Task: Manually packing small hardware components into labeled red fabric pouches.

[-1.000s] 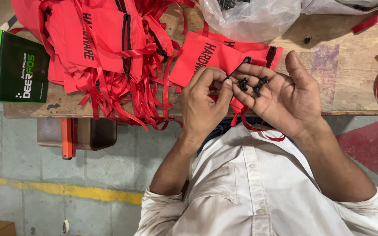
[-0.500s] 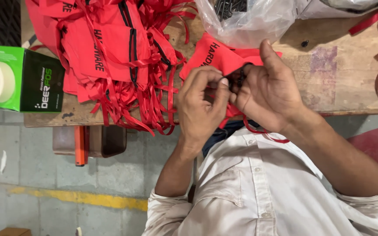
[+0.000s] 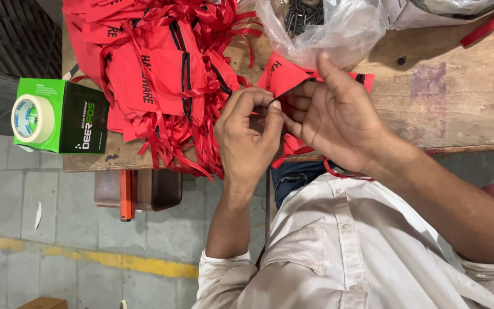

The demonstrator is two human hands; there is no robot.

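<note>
A small red fabric pouch (image 3: 284, 77) with black lettering and a black trimmed edge is held at the near edge of the wooden tabletop (image 3: 447, 97), just in front of the person's white shirt (image 3: 338, 252). Its mouth is turned toward the fingers, and a thin red ribbon (image 3: 338, 171) hangs from it below the tabletop's edge. The left hand (image 3: 250, 140) and the right hand (image 3: 338, 117) are drawn close together, fingertips meeting at the pouch's opening. The left thumb and forefinger pinch something small and dark there, too hidden to identify. The right hand's fingers spread behind the pouch and grip its cloth.

Left of the hands lies a large heap of matching red pouches (image 3: 155, 74) with tangled red ribbons spilling over the tabletop's near edge. Farther left, at the tabletop's corner, stands a green and black carton (image 3: 72, 117) with a roll of pale tape (image 3: 30, 119) against its side. On the far side, just beyond the held pouch, sits a clear plastic bag (image 3: 327, 26) with small dark metal parts inside.
</note>
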